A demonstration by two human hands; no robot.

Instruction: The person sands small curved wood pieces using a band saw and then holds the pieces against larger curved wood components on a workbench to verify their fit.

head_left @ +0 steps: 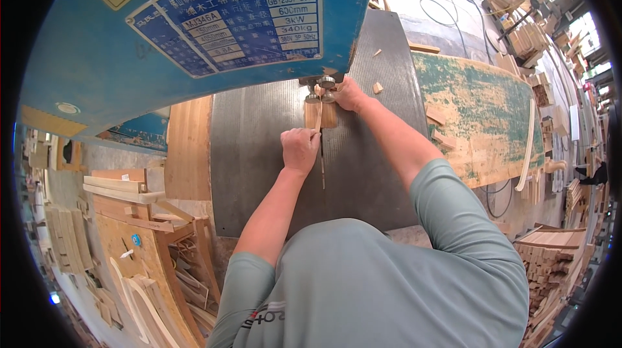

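A thin piece of wood (318,116) lies at the blade guide (328,81) of a blue bandsaw (214,82), over a brown wooden patch (330,116) in the dark metal table (259,166). At its near end my left hand (300,151) is closed in a fist, knuckles up, gripping the piece. Beyond the guide, my right hand (350,95) reaches round from the right with curled fingers at the far end of the wood. The guide rollers partly hide those fingertips. A narrow slot (323,170) runs through the table toward me from my left hand.
Small offcuts (378,88) lie on the saw table beyond my right hand. A worn green board (479,115) adjoins on the right, carrying wood scraps (443,139) and a long curved strip (528,147). At lower left stands a wooden bench (139,244) with stacked pieces.
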